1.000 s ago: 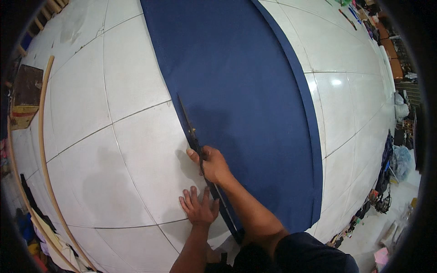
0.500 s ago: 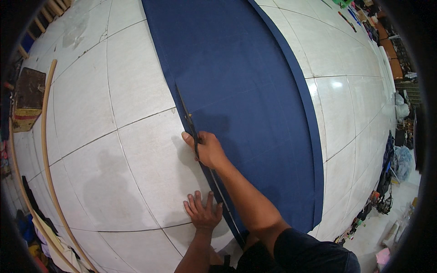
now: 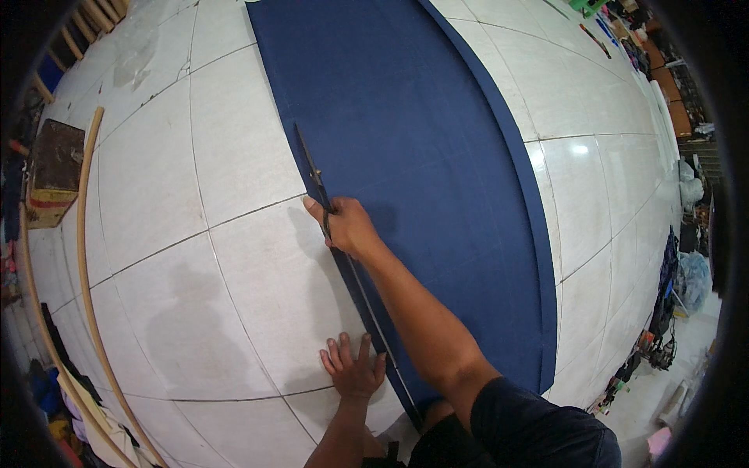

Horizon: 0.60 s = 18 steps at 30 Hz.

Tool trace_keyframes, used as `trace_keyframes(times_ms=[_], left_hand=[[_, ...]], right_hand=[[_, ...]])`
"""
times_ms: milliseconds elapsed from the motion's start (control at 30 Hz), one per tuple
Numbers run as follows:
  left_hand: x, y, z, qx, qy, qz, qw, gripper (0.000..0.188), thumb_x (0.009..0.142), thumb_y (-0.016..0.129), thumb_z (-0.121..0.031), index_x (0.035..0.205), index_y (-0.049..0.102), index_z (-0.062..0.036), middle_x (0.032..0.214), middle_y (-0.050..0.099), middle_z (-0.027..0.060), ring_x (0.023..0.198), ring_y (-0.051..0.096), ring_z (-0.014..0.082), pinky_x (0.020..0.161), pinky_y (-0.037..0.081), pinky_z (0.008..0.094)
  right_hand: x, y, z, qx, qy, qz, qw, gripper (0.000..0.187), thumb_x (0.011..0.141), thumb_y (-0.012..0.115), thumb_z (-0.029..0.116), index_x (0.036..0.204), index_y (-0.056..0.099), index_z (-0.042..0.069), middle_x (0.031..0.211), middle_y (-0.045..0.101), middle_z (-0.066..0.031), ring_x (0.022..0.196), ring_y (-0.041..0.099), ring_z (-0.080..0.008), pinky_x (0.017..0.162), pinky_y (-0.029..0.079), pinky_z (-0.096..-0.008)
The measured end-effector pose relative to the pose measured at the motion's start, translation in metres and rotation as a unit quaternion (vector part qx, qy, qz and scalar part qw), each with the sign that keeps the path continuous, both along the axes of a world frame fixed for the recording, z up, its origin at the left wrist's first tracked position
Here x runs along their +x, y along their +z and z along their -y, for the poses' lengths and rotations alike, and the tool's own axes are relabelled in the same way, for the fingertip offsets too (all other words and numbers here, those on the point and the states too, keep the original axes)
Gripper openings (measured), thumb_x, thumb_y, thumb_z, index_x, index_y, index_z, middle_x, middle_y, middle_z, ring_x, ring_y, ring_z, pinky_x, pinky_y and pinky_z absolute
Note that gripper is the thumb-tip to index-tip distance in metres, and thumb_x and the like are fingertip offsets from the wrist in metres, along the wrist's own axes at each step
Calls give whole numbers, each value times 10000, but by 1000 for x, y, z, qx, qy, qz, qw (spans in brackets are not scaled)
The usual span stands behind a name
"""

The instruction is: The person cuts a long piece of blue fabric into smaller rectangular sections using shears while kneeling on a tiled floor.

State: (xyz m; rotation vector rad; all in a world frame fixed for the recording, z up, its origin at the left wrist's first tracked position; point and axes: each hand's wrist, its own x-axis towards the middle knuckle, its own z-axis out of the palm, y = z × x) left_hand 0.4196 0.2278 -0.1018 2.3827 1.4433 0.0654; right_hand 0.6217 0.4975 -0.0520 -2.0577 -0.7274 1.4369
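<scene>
A long sheet of dark blue fabric [image 3: 437, 179] lies spread over the tiled floor, its right side folded over in a narrow band. My right hand [image 3: 351, 226] is wrapped round the handles of a pair of dark scissors [image 3: 315, 173] at the sheet's left side. Their blades point away from me along that side. Behind the hand, a cut slit runs back toward me, parting a narrow strip [image 3: 360, 292] from the sheet. My left hand [image 3: 355, 366] rests on the tiles just left of the strip, fingers spread, holding nothing.
Wooden poles [image 3: 84, 234] lie along the left beside a worn brown box [image 3: 56, 160]. A clear plastic bag [image 3: 136, 58] is on the floor at the far left. Assorted clutter, including a plastic bag [image 3: 691, 281], lines the right side.
My right hand and the scissors have moved farther away along the sheet's left side, and the slit behind them is longer. My left hand has stayed nearly in place on the floor.
</scene>
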Motion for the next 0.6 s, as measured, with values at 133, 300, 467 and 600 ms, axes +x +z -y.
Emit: trace_keyframes(times_ms=[133, 300, 467, 600], left_hand=[[1, -4, 2, 22, -1, 18, 1000, 612, 927, 619, -526, 1431, 507, -198, 1489, 370, 242, 1428, 275, 506, 1141, 167, 712], [0, -3, 1, 25, -3, 17, 1000, 618, 930, 611, -534, 1433, 507, -190, 1499, 365, 230, 1431, 273, 502, 1141, 167, 713], [0, -4, 2, 24, -5, 14, 1000, 617, 932, 607, -535, 1434, 509, -190, 1504, 357, 242, 1431, 270, 508, 1137, 171, 718], [-2, -4, 1, 28, -9, 14, 999, 634, 919, 628, -532, 1439, 504, -192, 1506, 353, 253, 1434, 266, 512, 1135, 169, 721]], right_hand=[[4, -5, -16, -3, -11, -5, 1000, 690, 934, 604, 661, 809, 678, -14, 596, 633, -126, 589, 675, -247, 588, 536, -405], [6, -8, -34, 13, -22, -5, 1000, 671, 917, 637, 655, 820, 665, -9, 584, 601, -99, 560, 647, -219, 544, 526, -383], [10, -10, -56, 27, -21, -2, 999, 603, 892, 696, 632, 740, 611, 55, 545, 527, -41, 486, 569, -156, 444, 482, -313], [13, -14, -72, 48, -28, -20, 998, 615, 904, 686, 618, 765, 633, 21, 564, 562, -73, 498, 592, -180, 466, 485, -331]])
